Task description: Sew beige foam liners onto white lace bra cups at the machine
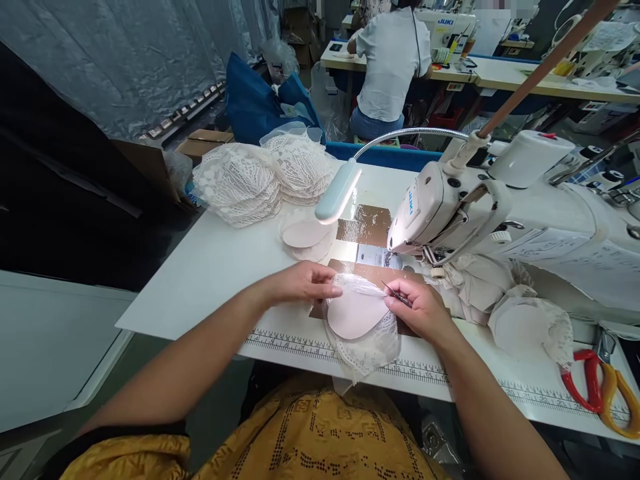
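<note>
A white lace bra cup with a smooth pale pad [356, 313] lies over the front edge of the sewing table, its sheer lace hanging over the printed ruler. My left hand [313, 283] pinches its upper left edge between thumb and fingers. At the upper right edge, my right hand [414, 303] grips the cup's lace. A thin dark pointed tool [400, 297], perhaps tweezers, is also in that hand. Just beyond both hands is the white sewing machine [425, 207], its needle area lit. Another lace cup [309, 237] rests to the left of the needle plate.
Stacked lace cups [250, 180] stand at the table's back left. A lamp [340, 193] hangs above the work. More cups [525, 323] lie under the machine arm, near red-and-orange-handled scissors [595, 387]. A person [393, 63] sits at another bench behind.
</note>
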A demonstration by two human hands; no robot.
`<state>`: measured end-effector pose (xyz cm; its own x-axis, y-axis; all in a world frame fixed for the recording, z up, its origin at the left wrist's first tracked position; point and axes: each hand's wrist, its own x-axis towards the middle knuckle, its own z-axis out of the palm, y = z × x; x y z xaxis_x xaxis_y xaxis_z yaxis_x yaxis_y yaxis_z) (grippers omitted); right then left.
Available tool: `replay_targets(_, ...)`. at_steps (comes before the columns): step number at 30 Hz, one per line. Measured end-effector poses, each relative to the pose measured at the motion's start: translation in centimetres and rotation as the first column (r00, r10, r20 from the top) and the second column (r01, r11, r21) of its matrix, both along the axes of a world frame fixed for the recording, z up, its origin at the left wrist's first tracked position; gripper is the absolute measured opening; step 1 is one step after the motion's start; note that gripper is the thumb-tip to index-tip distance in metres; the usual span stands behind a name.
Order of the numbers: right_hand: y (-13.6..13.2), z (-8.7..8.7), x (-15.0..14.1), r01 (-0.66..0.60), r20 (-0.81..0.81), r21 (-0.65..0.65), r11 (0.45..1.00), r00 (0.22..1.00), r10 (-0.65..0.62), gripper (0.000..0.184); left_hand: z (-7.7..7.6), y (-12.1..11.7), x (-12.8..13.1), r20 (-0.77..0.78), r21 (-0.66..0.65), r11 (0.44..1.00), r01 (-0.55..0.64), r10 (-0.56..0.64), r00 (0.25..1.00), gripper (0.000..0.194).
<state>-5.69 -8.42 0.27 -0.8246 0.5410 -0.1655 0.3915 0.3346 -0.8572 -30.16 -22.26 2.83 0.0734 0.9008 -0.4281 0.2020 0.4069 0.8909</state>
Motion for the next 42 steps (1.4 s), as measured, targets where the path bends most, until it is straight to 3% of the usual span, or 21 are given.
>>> replay_targets(3, 0.0, 0.0, 0.1, -0.072, 0.016, 0.017, 0.997, 0.997, 0.072, 0.009, -0.9, 0.7, 1.8, 0.141, 0.103, 0.991, -0.090, 0.075, 0.987, 0.037)
replay_targets(6, 0.1, 0.2, 0.1, -0.171, 0.049, 0.060, 0.983, 0.985, 0.168, 0.007, -1.1, 1.1, 2.7, 0.137, 0.169, 0.973, -0.157, 0.135, 0.981, 0.040)
replay_targets(10, 0.5, 0.5, 0.4, -0.202, 0.092, 0.089, 0.975, 0.977, 0.194, 0.009, -0.7, 0.9, 1.9, 0.012, 0.220, 0.969, -0.114, 0.114, 0.993, 0.031)
replay_targets(13, 1.2, 0.9, 1.0, -0.151, 0.160, 0.156, 0.976, 0.979, 0.126, 0.012, 0.4, 0.5, 0.3, -0.195, 0.262, 0.960, -0.100, 0.154, 0.969, 0.033)
replay_targets(16, 1.5, 1.2, 1.3, 0.030, 0.180, 0.316, 0.948, 0.979, -0.091, 0.020, 1.8, 0.9, -1.4, -0.463, 0.363, 0.921, -0.141, 0.310, 0.831, 0.035)
replay_targets(18, 1.0, 1.2, 1.0, 0.085, 0.111, 0.404, 0.911, 0.984, -0.141, 0.020, 2.2, 1.9, -2.5, -0.603, 0.395, 0.905, -0.157, 0.384, 0.700, 0.038)
replay_targets(20, 0.1, 1.1, 0.3, -0.002, 0.020, 0.469, 0.883, 1.000, -0.008, 0.020, 2.1, 3.1, -3.3, -0.702, 0.366, 0.919, -0.146, 0.376, 0.605, 0.045)
replay_targets(22, -1.1, 0.8, -0.5, -0.171, -0.002, 0.527, 0.833, 0.979, 0.202, 0.027, 1.6, 4.5, -3.6, -0.772, 0.291, 0.949, -0.119, 0.307, 0.557, 0.052)
replay_targets(24, -1.9, 0.5, -1.1, -0.320, 0.055, 0.555, 0.768, 0.935, 0.350, 0.032, 1.0, 5.5, -3.6, -0.785, 0.209, 0.970, -0.124, 0.242, 0.570, 0.054)
replay_targets(26, -2.2, 0.5, -1.1, -0.397, 0.126, 0.553, 0.733, 0.909, 0.398, 0.032, 0.6, 6.0, -3.3, -0.748, 0.159, 0.976, -0.152, 0.219, 0.626, 0.047)
replay_targets(30, -1.1, 1.6, 0.3, -0.403, 0.266, 0.535, 0.743, 0.915, 0.305, 0.024, -0.3, 5.4, -3.1, -0.646, 0.124, 0.981, -0.150, 0.195, 0.738, 0.032)
replay_targets(33, 0.0, 2.3, 1.7, -0.386, 0.356, 0.482, 0.787, 0.907, 0.227, 0.022, -0.5, 4.4, -3.1, -0.539, 0.156, 0.977, -0.142, 0.205, 0.817, 0.029)
replay_targets(34, 0.3, 2.4, 2.1, -0.353, 0.350, 0.461, 0.814, 0.915, 0.198, 0.021, -0.4, 4.1, -2.9, -0.537, 0.197, 0.971, -0.138, 0.224, 0.813, 0.028)
replay_targets(36, 0.8, 2.2, 2.6, -0.232, 0.286, 0.443, 0.866, 0.952, 0.109, 0.020, 0.2, 3.6, -2.2, -0.604, 0.330, 0.936, -0.125, 0.311, 0.733, 0.029)
replay_targets(38, 1.1, 1.9, 2.7, -0.109, 0.228, 0.459, 0.882, 0.974, 0.002, 0.021, 1.1, 3.2, -0.9, -0.660, 0.449, 0.889, -0.091, 0.398, 0.637, 0.025)
replay_targets(39, 1.1, 1.7, 2.6, -0.078, 0.230, 0.473, 0.878, 0.973, -0.037, 0.023, 1.5, 2.9, 0.0, -0.669, 0.457, 0.887, -0.059, 0.387, 0.635, 0.021)
replay_targets(40, 1.2, 1.5, 2.4, -0.074, 0.257, 0.485, 0.871, 0.965, -0.061, 0.023, 1.9, 2.7, 1.0, -0.664, 0.422, 0.907, -0.010, 0.316, 0.677, 0.024)
replay_targets(42, 1.2, 1.4, 2.0, -0.107, 0.350, 0.496, 0.862, 0.933, -0.086, 0.017, 2.2, 2.2, 3.1, -0.581, 0.278, 0.950, 0.142, 0.049, 0.813, 0.037)
